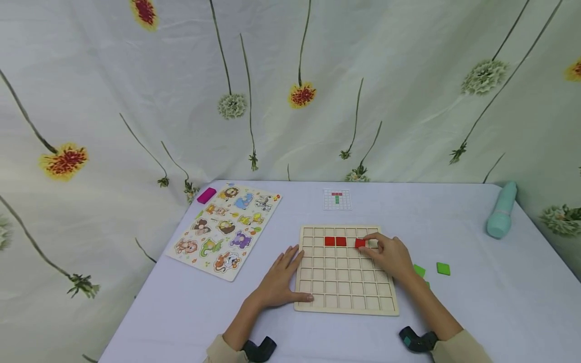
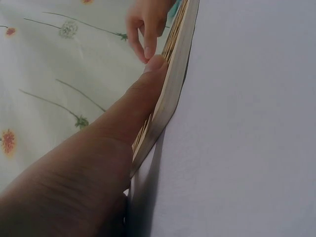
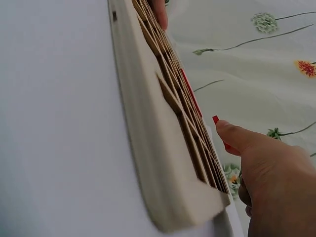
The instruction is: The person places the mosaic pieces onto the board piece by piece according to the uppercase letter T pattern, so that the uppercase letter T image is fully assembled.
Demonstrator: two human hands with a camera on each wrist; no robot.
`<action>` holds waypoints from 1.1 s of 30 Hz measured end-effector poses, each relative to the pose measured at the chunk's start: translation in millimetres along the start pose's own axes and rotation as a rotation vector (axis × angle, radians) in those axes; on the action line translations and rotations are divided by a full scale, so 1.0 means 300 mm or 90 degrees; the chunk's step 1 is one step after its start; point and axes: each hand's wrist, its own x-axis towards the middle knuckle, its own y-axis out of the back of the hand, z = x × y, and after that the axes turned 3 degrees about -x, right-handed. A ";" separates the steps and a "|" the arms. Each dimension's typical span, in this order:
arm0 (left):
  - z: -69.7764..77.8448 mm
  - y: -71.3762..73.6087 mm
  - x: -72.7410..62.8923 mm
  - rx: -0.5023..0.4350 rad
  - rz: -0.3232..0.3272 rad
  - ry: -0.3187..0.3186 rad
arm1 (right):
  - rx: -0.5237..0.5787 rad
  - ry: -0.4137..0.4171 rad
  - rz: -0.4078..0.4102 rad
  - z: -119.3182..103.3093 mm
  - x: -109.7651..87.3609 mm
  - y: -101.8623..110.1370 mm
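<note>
A wooden grid board [image 1: 343,287] lies in front of me on the table. Two red square tiles [image 1: 335,241] sit side by side in its second row from the back. My right hand [image 1: 390,254] pinches another red tile [image 1: 360,243] between thumb and fingers, over the same row, to the right of those two. In the right wrist view, the pinched tile [image 3: 215,119] shows above the board's surface. My left hand [image 1: 278,282] rests at the board's left edge with fingers extended, its thumb [image 2: 148,74] lying on the front left corner.
Green tiles [image 1: 443,268] lie right of the board, partly behind my right forearm. A small pattern card [image 1: 337,199] is behind the board. An animal puzzle board [image 1: 225,229] and a magenta block [image 1: 206,195] lie at left; a mint-green bottle-shaped object [image 1: 501,212] is at far right.
</note>
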 end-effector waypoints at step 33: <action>-0.004 -0.006 0.001 -0.005 0.004 -0.001 | 0.051 0.010 -0.020 0.008 0.004 0.006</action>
